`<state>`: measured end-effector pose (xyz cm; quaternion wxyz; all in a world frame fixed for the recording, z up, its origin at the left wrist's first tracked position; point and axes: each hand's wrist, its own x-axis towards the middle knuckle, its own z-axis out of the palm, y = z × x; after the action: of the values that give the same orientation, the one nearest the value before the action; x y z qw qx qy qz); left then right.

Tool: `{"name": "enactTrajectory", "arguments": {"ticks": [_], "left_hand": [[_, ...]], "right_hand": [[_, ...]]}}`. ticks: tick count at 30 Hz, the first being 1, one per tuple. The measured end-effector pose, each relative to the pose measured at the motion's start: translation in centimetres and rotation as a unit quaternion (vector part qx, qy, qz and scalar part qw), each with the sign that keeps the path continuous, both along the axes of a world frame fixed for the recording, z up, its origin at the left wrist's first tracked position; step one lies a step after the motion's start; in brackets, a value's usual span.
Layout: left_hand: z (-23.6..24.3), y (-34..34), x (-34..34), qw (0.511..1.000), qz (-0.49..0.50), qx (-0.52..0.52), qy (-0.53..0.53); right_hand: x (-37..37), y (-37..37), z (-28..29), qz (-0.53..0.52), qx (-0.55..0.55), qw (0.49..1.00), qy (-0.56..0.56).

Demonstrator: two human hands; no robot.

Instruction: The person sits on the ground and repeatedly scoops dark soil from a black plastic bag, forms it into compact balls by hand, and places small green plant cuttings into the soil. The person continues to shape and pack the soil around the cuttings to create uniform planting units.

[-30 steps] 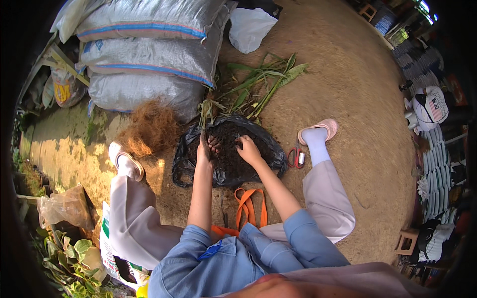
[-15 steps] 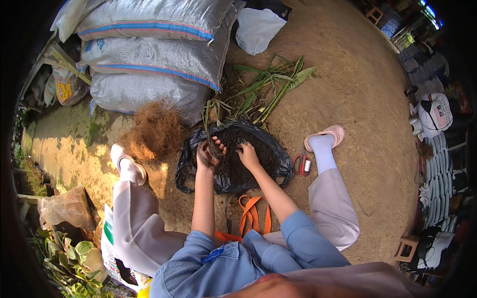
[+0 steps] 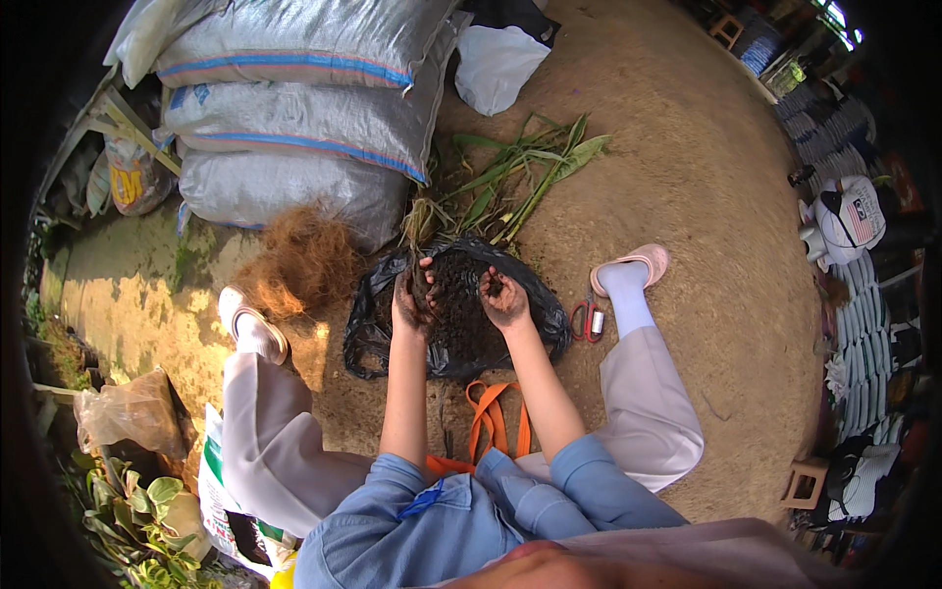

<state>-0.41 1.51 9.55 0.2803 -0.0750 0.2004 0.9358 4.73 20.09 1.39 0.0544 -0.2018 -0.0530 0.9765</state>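
Observation:
My left hand (image 3: pixel 407 306), smeared with soil, is closed round the root end of a small plant (image 3: pixel 420 224), whose narrow leaves stick up beyond my fingers. Cupped with the palm up, my right hand (image 3: pixel 508 306) has a little dark soil (image 3: pixel 496 287) in its curled fingers. Both hands are over a spread black plastic bag (image 3: pixel 361 346) with a heap of dark soil (image 3: pixel 461 329) in it. Dirt covers the fingertips and palm of the right hand too.
Cut green stalks (image 3: pixel 535 172) lie beyond the bag. Brown fibre (image 3: pixel 304 260) is heaped at its left, near stacked silver sacks (image 3: pixel 294 118). Red-handled scissors (image 3: pixel 587 320) rest by my right foot. An orange strap (image 3: pixel 491 417) lies between my legs.
My right hand has turned from reaching down into the soil to palm up, with soil in it, and moved slightly right. The plant in my left hand has tilted; its leaves sit lower.

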Motion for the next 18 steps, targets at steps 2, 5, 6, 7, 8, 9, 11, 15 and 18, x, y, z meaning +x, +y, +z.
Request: {"name": "enactTrajectory", "arguments": {"ticks": [2, 5, 6, 7, 8, 9, 11, 15, 18], "left_hand": [[0.7, -0.4, 0.6, 1.0, 0.011, -0.015, 0.011], [2.3, -0.5, 1.8, 0.995, 0.033, -0.085, 0.041], [2.4, -0.5, 2.1, 0.994, 0.028, -0.1, 0.034], [2.3, -0.5, 2.4, 0.993, 0.024, -0.114, 0.028], [2.5, -0.5, 2.6, 0.991, 0.02, -0.129, 0.021], [2.6, -0.3, 2.8, 0.989, 0.021, -0.149, 0.007], [2.9, 0.1, 3.1, 0.987, 0.019, -0.158, -0.002], [3.2, 0.3, 3.4, 0.985, 0.011, -0.171, 0.002], [2.4, 0.1, 3.3, 0.984, 0.003, -0.178, 0.009]], "right_hand": [[0.3, -1.3, 2.5, -0.032, -0.008, 0.999, -0.033], [1.4, -2.1, 4.3, -0.036, -0.038, 0.999, 0.002], [1.6, -2.4, 4.6, -0.042, -0.029, 0.999, 0.0], [1.8, -2.6, 4.8, -0.047, -0.02, 0.999, -0.003], [2.1, -3.0, 5.0, -0.051, -0.012, 0.999, -0.006], [2.3, -3.4, 5.2, -0.059, 0.019, 0.998, -0.021], [2.6, -3.8, 5.1, -0.075, 0.08, 0.993, -0.051], [3.7, -3.5, 5.6, -0.04, 0.118, 0.992, 0.014], [4.0, -3.6, 7.3, -0.031, 0.099, 0.994, 0.021]]}}
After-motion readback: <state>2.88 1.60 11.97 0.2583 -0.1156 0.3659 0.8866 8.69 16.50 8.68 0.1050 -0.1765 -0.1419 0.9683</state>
